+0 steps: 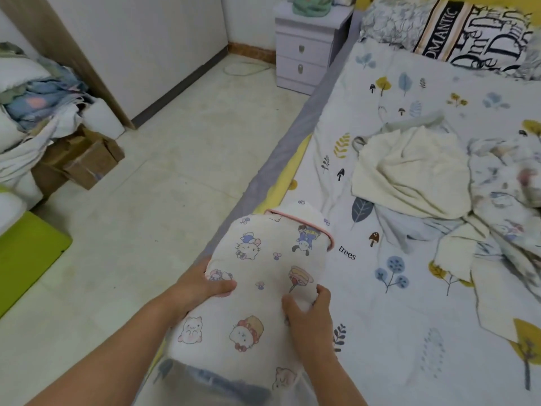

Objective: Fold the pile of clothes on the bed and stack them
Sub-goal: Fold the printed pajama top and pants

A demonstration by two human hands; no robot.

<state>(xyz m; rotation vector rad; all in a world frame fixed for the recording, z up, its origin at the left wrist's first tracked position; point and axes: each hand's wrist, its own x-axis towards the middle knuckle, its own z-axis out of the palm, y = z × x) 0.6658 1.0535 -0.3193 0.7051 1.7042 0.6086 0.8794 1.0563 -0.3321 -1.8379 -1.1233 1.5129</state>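
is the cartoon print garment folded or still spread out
Folded: the cartoon print garment is a compact layered bundle, gripped by the left hand and right hand at the bed edge.

On my feed: left hand [202,284] and right hand [310,310] bare — no gloves, rings or watch — forearms uncovered, no sleeves in view

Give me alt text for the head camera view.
Both hands, left hand and right hand, grip a white cartoon-print garment at the edge of a leaf-patterned bed sheet. A crumpled cream cloth lies unfolded farther up the bed.
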